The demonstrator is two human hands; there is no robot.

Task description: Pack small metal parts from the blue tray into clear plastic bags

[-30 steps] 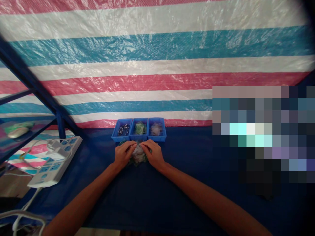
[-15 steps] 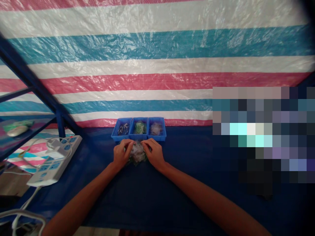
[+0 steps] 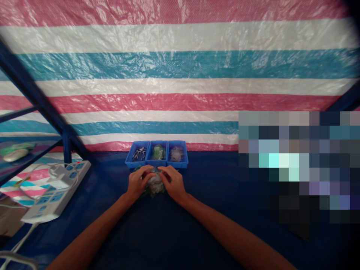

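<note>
Left hand [image 3: 137, 182] and right hand [image 3: 174, 183], both grips clenched on crumpled clear plastic bag [image 3: 154, 184], near far edge of worktop [image 3: 157, 232], touching-close below blue three-bin tray [image 3: 156, 164].

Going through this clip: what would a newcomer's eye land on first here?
The pink, white and teal striped tarpaulin fills the upper view as a backdrop. Low in the centre, the left hand and right hand close around a crumpled clear plastic bundle on the dark blue cover, just in front of three blue bins. A white power strip lies off to the left.
</note>
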